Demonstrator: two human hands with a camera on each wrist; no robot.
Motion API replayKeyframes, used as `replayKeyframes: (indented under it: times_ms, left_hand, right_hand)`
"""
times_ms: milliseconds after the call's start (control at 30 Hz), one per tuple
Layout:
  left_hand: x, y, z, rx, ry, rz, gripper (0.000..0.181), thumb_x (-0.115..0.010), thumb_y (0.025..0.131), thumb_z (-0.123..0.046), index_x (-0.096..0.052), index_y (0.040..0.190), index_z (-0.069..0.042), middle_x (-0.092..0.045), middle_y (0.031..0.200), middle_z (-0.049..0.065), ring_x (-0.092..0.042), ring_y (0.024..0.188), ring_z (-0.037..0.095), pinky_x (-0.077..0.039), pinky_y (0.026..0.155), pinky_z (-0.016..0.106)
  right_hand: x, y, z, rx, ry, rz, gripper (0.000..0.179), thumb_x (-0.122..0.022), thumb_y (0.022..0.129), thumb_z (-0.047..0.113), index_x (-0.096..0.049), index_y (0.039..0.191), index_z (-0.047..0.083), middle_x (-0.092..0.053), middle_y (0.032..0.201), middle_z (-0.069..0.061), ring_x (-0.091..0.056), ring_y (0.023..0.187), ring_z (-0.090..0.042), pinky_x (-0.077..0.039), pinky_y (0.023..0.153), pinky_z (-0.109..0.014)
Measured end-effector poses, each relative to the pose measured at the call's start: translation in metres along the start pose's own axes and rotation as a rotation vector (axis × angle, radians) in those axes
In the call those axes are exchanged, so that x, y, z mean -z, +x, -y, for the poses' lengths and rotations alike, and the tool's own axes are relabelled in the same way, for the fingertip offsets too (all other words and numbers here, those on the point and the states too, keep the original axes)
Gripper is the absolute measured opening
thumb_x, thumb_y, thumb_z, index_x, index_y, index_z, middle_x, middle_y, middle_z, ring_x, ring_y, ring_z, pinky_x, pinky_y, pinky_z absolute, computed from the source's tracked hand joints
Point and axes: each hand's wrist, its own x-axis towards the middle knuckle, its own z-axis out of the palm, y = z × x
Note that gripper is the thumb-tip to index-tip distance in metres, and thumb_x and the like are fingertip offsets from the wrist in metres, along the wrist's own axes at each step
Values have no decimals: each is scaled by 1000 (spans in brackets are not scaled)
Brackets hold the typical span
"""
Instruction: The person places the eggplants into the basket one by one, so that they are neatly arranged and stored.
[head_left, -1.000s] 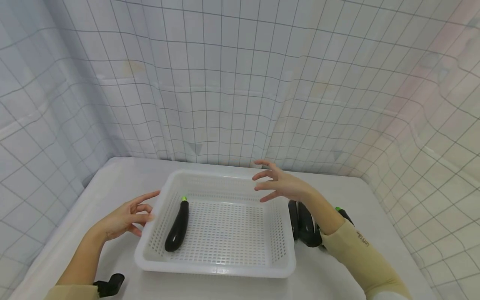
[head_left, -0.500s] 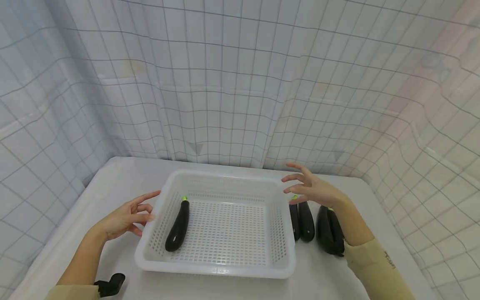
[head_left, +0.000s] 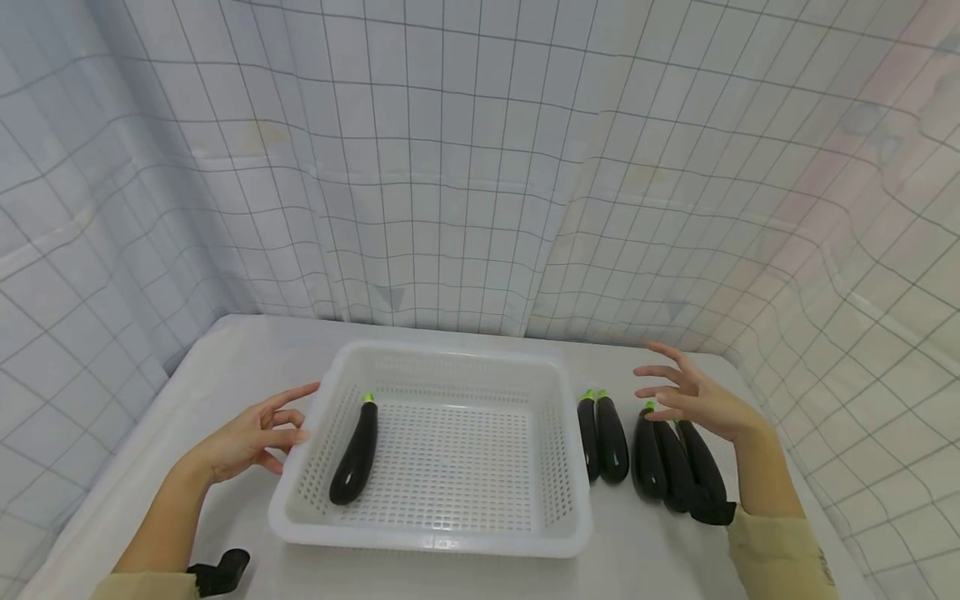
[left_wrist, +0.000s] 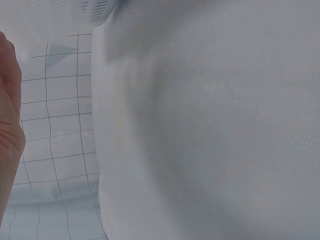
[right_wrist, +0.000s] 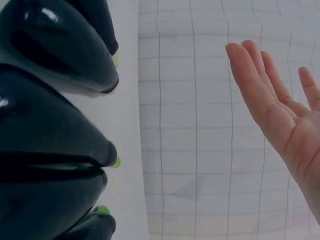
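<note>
One dark eggplant [head_left: 356,454] lies in the left part of a white perforated basket [head_left: 431,540], its green stem end pointing away. At the basket's left rim is my left hand [head_left: 251,433], fingers loosely spread and fingertips at the rim; the left wrist view catches only part of that hand [left_wrist: 9,100]. To the right of the basket, my right hand [head_left: 697,400] hovers over a group of three eggplants [head_left: 678,467], fingers extended and apart. Nothing is in its grasp. In the right wrist view the hand [right_wrist: 280,105] is apart from the large eggplants [right_wrist: 50,115].
Two more eggplants [head_left: 612,442] lie side by side against the basket's right side. A white cloth [head_left: 630,558] covers the table. Grid-patterned curtains [head_left: 450,167] enclose the back and sides. Black wrist camera mounts [head_left: 219,572] sit by the sleeves.
My right hand has moved right, from above the basket's right side to over the group of three eggplants, uncovering the pair beside the basket. My left hand and the basket have stayed put.
</note>
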Motion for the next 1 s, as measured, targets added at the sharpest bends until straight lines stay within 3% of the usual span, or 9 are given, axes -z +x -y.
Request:
replayKeyframes:
  times_ms: [233,633,1000]
  left_hand:
    - [0,1,1,-8,-10,11,62,-50,91,-1,-27,142,-28,-58,91,-3,-65,78,17,-57,59,39]
    - [1,0,2,-10,-8,10,61,-49,92,-1,-28,141,-30,-58,91,-3,-65,78,17,-57,59,38]
    - [1,0,2,-10,-19,11,61,-49,91,-1,-29,141,-30,-59,91,-3,-65,78,17,-57,59,38]
  right_hand:
    - [15,-29,-24,-1,11,-51,67,-38,95,-4,-2,146,21,-14,139,-28,-47,118,-18,-47,91,-43]
    - [34,-74,-57,46,34,-168,66,-33,96,-6,-1,146,21,-33,135,2,-49,116,-8,-49,90,-31]
    - [39,-95,-85,43,111,-262,63,-34,95,-7,-10,145,22,-40,130,6,-51,112,-6,-49,88,-27]
